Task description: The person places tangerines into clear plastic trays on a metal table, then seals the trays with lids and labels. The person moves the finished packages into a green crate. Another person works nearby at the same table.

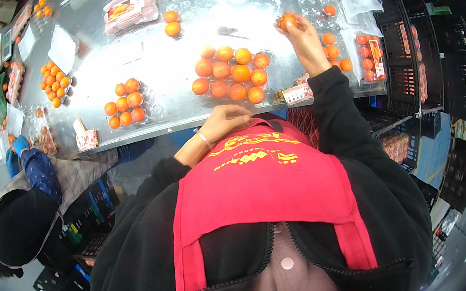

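Head view: nearest, there's my red apron (264,195), and my left hand (223,121) is right at the edge of the metal table (87,64), fingers loosely bent, though I can't tell whether they grip anything. Just past it sits a cluster of round orange-red fruit (241,73), and off to the right my right hand (303,35) has its fingers closed around one fruit (287,21), while farther out lie two more fruits (172,29) and a wrapped pack (130,9).
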The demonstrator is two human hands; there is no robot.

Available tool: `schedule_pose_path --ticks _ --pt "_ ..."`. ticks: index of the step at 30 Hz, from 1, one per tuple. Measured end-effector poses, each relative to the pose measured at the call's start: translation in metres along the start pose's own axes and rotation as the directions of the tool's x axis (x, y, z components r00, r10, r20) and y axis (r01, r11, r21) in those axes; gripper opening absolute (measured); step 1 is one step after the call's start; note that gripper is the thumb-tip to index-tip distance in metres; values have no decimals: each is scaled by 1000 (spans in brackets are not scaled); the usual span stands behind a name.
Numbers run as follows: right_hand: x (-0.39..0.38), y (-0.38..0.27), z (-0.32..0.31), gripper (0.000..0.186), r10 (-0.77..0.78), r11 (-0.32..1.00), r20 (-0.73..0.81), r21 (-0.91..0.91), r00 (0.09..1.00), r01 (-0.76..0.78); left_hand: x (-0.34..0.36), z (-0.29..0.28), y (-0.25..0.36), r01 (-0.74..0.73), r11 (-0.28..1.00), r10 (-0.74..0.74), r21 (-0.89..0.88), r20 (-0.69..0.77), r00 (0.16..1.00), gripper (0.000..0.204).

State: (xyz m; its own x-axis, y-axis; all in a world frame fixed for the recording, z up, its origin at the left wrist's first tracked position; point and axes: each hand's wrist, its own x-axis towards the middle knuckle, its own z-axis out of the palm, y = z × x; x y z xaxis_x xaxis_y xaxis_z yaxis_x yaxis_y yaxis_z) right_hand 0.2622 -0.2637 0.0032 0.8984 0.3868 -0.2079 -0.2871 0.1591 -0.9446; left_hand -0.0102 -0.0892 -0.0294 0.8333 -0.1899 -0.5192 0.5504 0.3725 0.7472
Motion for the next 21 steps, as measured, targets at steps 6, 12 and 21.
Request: schedule_pose_path --ticks 6,12,21 --pt "-24 3 2 46 -56 960 78 -270 995 75 -23 -48 39 -364 869 476 335 -365 800 24" --pt "-33 0 16 51 -88 936 157 -324 984 136 10 -85 50 -161 697 590 699 -431 683 38" --pt "-35 3 26 45 -250 762 217 -558 944 330 7 -85 32 -171 842 463 511 -523 716 41"
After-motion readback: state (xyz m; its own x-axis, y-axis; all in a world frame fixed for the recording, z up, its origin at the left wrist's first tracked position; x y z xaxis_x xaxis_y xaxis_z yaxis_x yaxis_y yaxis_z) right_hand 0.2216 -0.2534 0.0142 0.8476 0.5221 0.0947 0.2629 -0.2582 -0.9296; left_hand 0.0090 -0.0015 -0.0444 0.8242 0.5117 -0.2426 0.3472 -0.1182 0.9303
